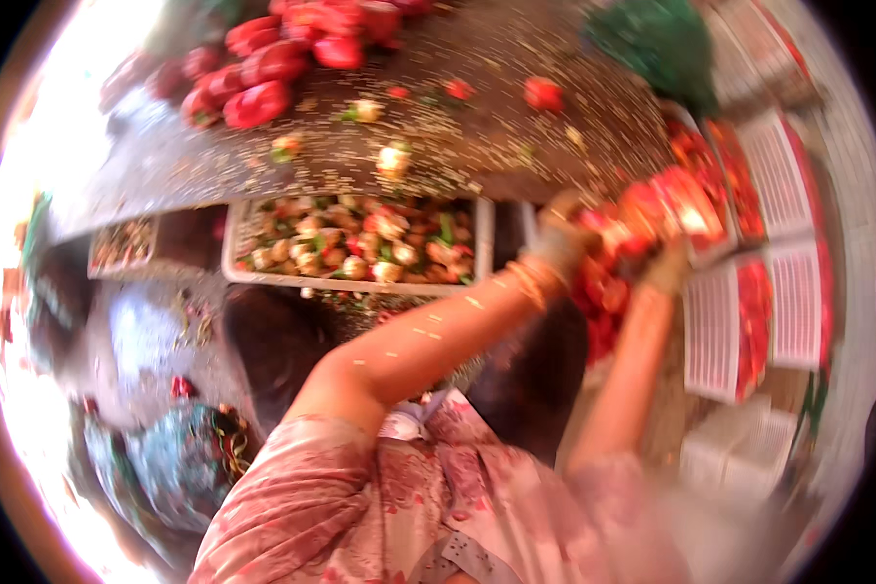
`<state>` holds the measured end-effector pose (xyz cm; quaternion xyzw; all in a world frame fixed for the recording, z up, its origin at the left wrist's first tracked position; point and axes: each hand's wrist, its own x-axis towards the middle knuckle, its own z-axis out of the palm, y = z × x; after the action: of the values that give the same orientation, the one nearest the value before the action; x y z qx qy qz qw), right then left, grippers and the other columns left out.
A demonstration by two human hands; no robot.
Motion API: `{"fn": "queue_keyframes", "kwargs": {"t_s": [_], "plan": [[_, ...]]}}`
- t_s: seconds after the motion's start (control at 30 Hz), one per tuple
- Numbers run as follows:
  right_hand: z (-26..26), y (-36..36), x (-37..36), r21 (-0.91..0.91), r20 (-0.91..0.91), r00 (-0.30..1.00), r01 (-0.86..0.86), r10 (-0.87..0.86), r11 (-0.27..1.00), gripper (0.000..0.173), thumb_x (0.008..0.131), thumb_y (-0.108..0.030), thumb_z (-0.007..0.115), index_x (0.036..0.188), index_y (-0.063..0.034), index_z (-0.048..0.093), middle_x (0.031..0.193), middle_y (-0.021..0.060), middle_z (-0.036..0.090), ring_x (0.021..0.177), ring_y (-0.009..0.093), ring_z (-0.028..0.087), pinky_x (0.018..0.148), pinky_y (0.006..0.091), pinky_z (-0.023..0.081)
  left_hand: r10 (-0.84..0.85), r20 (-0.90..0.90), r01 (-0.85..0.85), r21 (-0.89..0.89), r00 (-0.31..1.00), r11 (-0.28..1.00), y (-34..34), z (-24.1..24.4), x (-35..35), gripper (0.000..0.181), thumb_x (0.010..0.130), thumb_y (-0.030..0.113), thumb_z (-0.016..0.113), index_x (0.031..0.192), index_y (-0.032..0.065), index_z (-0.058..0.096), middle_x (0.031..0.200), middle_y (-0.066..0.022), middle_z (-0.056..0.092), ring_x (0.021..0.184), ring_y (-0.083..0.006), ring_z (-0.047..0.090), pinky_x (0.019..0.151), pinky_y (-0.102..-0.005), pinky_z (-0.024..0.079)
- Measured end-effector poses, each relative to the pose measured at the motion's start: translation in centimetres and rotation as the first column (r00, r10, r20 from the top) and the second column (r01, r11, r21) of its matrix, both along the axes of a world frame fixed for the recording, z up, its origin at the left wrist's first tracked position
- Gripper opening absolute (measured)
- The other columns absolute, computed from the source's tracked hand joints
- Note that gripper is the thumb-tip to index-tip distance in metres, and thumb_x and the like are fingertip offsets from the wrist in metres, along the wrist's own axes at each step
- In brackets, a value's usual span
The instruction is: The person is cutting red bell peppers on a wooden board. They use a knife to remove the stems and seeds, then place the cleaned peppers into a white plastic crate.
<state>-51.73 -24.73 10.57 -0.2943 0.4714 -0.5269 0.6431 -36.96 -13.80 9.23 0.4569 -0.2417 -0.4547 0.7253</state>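
Observation:
Both of my hands are at the right, blurred by motion, on either side of a cluster of cored red bell peppers (653, 208). My left hand (563, 230), in what looks like a pale glove with orange bands at the wrist, grips the near-left side of the cluster. On its right side is my right hand (668, 266), also gripping it. More red peppers (604, 310) lie beneath the hands, close to my knee. The exact finger positions are smeared and partly hidden.
A seed-strewn table (438, 66) holds a pile of red peppers (270, 69) and loose pepper cores (394, 159). Below its edge, a white crate (358, 283) is full of cores. White crates (712, 336) of red pieces stand right, near a green bag (653, 51). A bluish sack (182, 463) lies left.

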Motion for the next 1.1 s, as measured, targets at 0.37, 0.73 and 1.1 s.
{"fn": "queue_keyframes", "kwargs": {"t_s": [0.37,0.73,1.1], "plan": [[-0.9,0.1,-12.5,0.024,-0.525,0.847,0.116,-0.086,0.993,0.021,0.090,-0.032,0.060,0.085,-0.0129,0.068,0.054,-0.0052,0.042,0.043,0.010,0.039,0.040,0.0256,0.029,-0.109,0.994,0.568,0.099,-0.016,0.817,-0.1,0.1,2.4,0.031,0.088,0.020,0.057,0.119,0.0185,0.060,0.136,-0.0162,0.049,0.100,-0.0410,0.064,0.088,-0.0452,0.053],[-6.5,-2.2,-13.6,0.262,-0.947,0.165,-0.098,0.275,0.960,0.034,0.088,-0.030,0.062,0.103,0.0008,0.065,0.060,0.0030,0.049,0.042,0.017,0.046,0.038,0.0316,0.038,0.064,0.994,-0.148,-0.050,0.091,0.988,4.9,-1.0,28.2,0.028,0.075,0.011,0.066,0.103,0.0124,0.066,0.103,-0.0122,0.061,0.102,-0.0329,0.059,0.087,-0.0428,0.050],[-2.3,-1.0,0.8,-0.002,-0.850,0.473,-0.443,0.232,0.897,0.032,0.091,-0.018,0.059,0.118,-0.0016,0.066,0.072,-0.0019,0.057,0.049,0.004,0.042,0.044,0.0220,0.032,-0.727,0.683,-0.778,0.493,0.069,0.390,10.6,-1.3,50.1,0.084,0.072,0.033,0.077,0.145,0.0169,0.036,0.135,-0.0127,0.048,0.126,-0.0317,0.050,0.095,-0.0469,0.049]]}}
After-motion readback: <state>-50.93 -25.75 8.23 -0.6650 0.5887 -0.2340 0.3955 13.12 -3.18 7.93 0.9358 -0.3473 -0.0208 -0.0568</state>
